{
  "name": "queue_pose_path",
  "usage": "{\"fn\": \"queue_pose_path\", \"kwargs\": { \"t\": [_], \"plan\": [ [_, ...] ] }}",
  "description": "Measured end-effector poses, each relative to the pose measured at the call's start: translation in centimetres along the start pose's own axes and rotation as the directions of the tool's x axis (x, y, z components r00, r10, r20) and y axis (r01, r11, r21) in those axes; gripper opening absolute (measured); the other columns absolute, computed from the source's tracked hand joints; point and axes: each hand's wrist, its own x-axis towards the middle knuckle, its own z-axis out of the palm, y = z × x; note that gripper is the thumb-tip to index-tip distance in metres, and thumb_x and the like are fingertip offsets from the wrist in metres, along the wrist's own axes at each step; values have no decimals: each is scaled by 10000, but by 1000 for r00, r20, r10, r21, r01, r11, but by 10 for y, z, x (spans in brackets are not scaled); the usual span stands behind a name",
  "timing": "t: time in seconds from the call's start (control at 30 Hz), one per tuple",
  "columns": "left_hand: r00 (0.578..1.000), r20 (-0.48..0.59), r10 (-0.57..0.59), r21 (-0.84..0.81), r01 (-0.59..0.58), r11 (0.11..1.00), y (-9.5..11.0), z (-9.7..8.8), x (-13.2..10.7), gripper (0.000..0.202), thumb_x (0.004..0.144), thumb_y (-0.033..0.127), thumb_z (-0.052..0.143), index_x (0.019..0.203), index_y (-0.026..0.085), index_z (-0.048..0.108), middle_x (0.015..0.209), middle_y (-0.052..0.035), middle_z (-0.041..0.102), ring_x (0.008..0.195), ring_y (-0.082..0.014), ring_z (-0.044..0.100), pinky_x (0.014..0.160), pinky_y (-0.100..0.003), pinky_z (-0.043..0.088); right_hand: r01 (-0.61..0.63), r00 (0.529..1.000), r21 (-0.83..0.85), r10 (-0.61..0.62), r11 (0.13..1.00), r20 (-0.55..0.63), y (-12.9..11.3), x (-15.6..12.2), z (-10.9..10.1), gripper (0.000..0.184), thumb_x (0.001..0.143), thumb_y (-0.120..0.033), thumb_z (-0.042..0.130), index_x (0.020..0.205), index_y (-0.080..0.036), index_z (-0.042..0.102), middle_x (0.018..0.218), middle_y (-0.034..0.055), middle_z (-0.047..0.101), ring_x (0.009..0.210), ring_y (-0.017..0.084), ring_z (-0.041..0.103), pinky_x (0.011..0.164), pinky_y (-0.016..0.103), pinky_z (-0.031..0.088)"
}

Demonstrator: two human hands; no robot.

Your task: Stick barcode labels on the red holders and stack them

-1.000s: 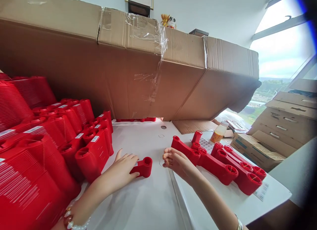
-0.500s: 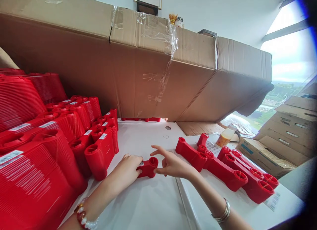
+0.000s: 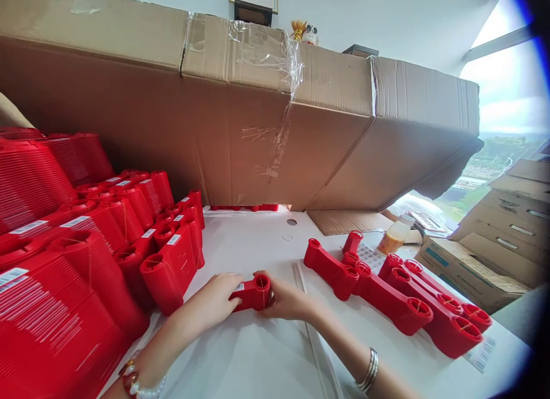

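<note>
L hand (image 3: 220,295) + R hand (image 3: 286,296) both gripping red pc (image 3: 251,296) (w/ white label (image 3: 239,287)), one per end, on white table (image 3: 232,353).

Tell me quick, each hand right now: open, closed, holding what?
Left hand: closed, holding one end of a red plastic piece.
Right hand: closed around the same piece's other end.

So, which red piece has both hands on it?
The middle red piece on the white table, gripped between the left hand and the right hand; neither touches the other red pieces.
</note>
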Motion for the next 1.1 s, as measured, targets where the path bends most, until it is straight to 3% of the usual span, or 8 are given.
{"fn": "queue_pose_path", "kwargs": {
  "t": [0.13,0.37,0.57,0.73,0.87,1.1],
  "plan": [
    [999,24,-38,118,35,992,10,0,-5,166,927,187,623,1082,175,681,1065,-57,717,1118,-247,633,940,-405,525,28,997,-54,-31,998,-68,1,1,5,651,687,-150,831,1271,-233,556,1158,52,669,999,245,635,796,327,491],
    [986,18,-167,358,149,922,24,5,2,335,966,385,669,1207,154,641,1041,-61,701,934,-215,690,896,-447,568,49,993,-125,-63,991,-104,1,0,9,455,730,-177,777,1134,-197,567,1065,74,681,911,236,638,742,312,446],
    [990,21,-138,385,120,915,19,3,-2,333,973,436,645,1164,164,648,1016,-55,692,917,-208,677,871,-426,565,81,988,-162,-100,983,-114,4,-3,13,464,747,-179,760,1163,-178,554,1025,61,675,883,221,636,737,314,469],
    [988,36,-152,406,124,905,23,3,1,328,968,435,651,1152,163,653,1047,-61,688,936,-211,671,878,-428,557,92,987,-177,-113,980,-111,4,-6,12,383,855,-264,759,1182,-167,585,1052,50,644,868,193,626,766,345,528],
    [983,54,-174,435,134,890,25,2,6,285,963,411,667,1090,157,677,1069,-67,698,987,-220,672,929,-451,546,67,990,-226,-92,972,-104,7,-1,12,312,935,-361,713,1150,-163,605,993,33,630,769,157,600,685,310,531],
    [982,112,-151,480,79,874,24,-3,7,275,955,394,685,1102,161,682,1083,-67,705,1011,-227,681,936,-454,554,64,986,-306,-108,950,-128,15,9,18,321,971,-412,677,1158,-159,617,949,26,636,752,157,610,690,321,544]
  ]
}}
